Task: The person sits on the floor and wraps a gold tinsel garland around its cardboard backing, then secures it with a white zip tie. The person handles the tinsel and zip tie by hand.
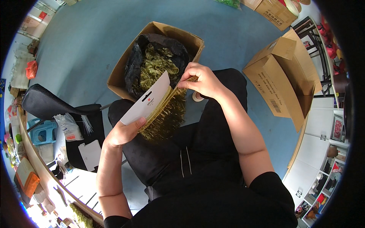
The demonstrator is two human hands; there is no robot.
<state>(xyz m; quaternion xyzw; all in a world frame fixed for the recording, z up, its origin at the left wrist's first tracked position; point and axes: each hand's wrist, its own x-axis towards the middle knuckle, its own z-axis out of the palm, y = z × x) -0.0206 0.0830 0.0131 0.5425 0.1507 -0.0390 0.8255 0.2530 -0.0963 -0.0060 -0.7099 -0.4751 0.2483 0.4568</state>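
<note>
A white hang card [146,99] with a slot and printing lies tilted over my lap, a gold metallic fringe [165,119] hanging beneath it. My left hand [127,132] grips the card's lower end together with the gold braided band [156,109] of the fringe, thumb on top. At the card's upper end my right hand [199,79] pinches the band between thumb and fingers. Just beyond stands an open cardboard box [119,68] lined with a black plastic bag [134,57]; loose gold trim [156,65] fills the bag.
On the left, a black chair [82,114] bears a clear plastic bag [70,129], thin white ties [87,124] and white cards [90,155]. A roll [197,97] stands on the floor by my right knee. At the right lies a large open carton [279,82] near white cabinets [316,145].
</note>
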